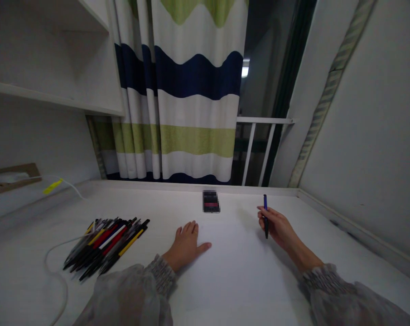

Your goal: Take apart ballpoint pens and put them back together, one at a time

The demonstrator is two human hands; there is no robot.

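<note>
My right hand [276,228] is closed around a blue pen [265,215], held upright a little above the white desk [232,280] at centre right. Palm down on the desk near the middle lies my left hand [187,243], fingers stretched flat and holding nothing. A pile of several pens [104,246] in black, red, yellow and white lies on the desk to the left of my left hand, about a hand's width away. A small dark object [211,201], blurred out, sits on the desk beyond both hands.
A white cable [57,267] loops across the desk's left side past the pen pile. A striped curtain [184,90] hangs behind the desk, with a white railing [264,121] beside it. White shelves [55,99] stand at upper left, a wall at right.
</note>
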